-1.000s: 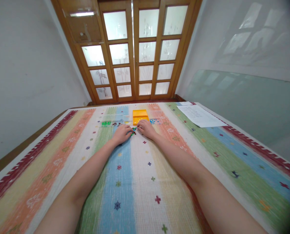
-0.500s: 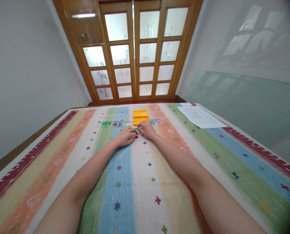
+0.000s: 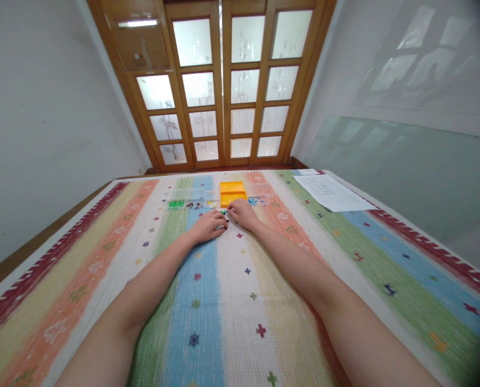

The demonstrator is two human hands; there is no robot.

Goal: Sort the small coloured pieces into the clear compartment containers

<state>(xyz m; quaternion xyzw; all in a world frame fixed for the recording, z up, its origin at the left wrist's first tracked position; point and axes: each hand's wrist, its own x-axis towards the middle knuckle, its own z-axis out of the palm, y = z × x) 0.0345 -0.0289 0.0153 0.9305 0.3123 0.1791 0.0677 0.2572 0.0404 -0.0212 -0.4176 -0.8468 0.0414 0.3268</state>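
My left hand (image 3: 208, 226) rests on the striped tablecloth with its fingers curled inward. Facing it is my right hand (image 3: 242, 212), thumb and fingers pinched together just in front of an orange box. Between the fingertips shows a tiny green piece (image 3: 224, 212); what exactly each hand grips is too small to make out. The open orange box (image 3: 232, 187) holds small pale pieces, partly covered by my right hand. Clear boxes flank it: one with green pieces (image 3: 177, 203), dark brown pieces (image 3: 194, 205) and yellow pieces (image 3: 211, 204), another with blue pieces (image 3: 257, 201).
White printed sheets (image 3: 331, 193) lie on the tablecloth (image 3: 240, 322) at the far right. A glass panel (image 3: 409, 177) leans along the right wall. Wooden doors with glass panes (image 3: 245, 86) stand beyond the table's far edge.
Both hands stay in nearly the same place, with only slight finger movement. The boxes have not moved.
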